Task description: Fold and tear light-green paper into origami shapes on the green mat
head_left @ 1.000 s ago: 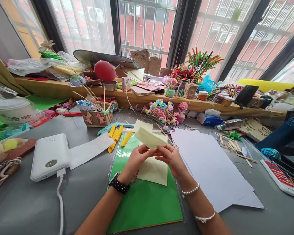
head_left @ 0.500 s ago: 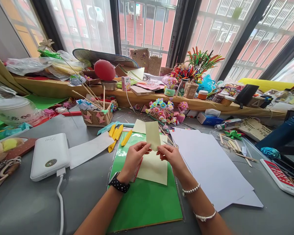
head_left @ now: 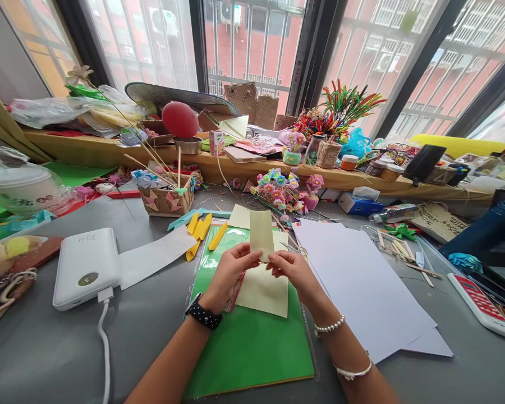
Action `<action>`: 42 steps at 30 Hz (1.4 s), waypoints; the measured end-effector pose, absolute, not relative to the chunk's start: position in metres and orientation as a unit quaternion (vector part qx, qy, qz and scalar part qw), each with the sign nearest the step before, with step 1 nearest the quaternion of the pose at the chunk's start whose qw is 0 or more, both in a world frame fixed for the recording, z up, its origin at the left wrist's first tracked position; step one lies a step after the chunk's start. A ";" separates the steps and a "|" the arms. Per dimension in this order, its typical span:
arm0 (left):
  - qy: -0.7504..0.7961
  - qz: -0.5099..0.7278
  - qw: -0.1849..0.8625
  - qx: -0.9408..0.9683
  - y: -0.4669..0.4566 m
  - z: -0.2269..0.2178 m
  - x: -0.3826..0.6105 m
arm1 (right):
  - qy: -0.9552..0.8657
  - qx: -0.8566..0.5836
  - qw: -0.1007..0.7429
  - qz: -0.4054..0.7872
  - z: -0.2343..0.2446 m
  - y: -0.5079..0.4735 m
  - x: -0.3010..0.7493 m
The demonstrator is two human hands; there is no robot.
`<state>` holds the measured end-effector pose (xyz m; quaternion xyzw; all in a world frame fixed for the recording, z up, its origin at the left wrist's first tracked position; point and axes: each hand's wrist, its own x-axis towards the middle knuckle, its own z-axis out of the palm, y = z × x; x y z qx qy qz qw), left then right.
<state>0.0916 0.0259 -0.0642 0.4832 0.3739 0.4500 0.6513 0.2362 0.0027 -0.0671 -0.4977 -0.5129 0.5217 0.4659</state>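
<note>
A small strip of pale yellow paper point(head_left: 261, 231) is held up between my two hands. My left hand point(head_left: 231, 272) pinches its lower left corner, and my right hand point(head_left: 293, 272) pinches the lower right one. Below them, a larger pale yellow sheet point(head_left: 269, 297) lies on a green folder point(head_left: 248, 359), with a red-patterned strip point(head_left: 234, 294) partly hidden by my left hand. Folded yellow paper pieces point(head_left: 200, 233) lie at the folder's upper left. Scissors point(head_left: 298, 248) rest just beyond my right hand.
White paper sheets point(head_left: 357, 286) lie to the right, with a calculator point(head_left: 482, 306) farther right. A white power bank point(head_left: 86, 269) with a cable sits at left, beside a white paper strip point(head_left: 151, 261). Behind stand a basket point(head_left: 167, 202) holding sticks and a bunch of craft flowers point(head_left: 278, 188).
The strip of paper has turned slightly more upright and shifted a little left between my fingers. Both hands keep their pinch and have barely moved.
</note>
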 end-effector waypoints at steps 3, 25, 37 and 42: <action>0.378 0.447 0.652 0.481 0.027 -0.066 0.091 | -0.526 -0.493 0.468 0.512 -0.068 0.004 0.236; 0.403 0.380 0.658 0.510 0.028 -0.067 0.089 | -0.592 -0.529 0.419 0.442 -0.067 0.004 0.237; 0.382 0.364 0.676 0.514 0.028 -0.065 0.091 | -0.592 -0.545 0.397 0.441 -0.069 0.005 0.234; 0.382 0.365 0.681 0.507 0.029 -0.067 0.091 | -0.556 -0.523 0.422 0.489 -0.068 0.005 0.233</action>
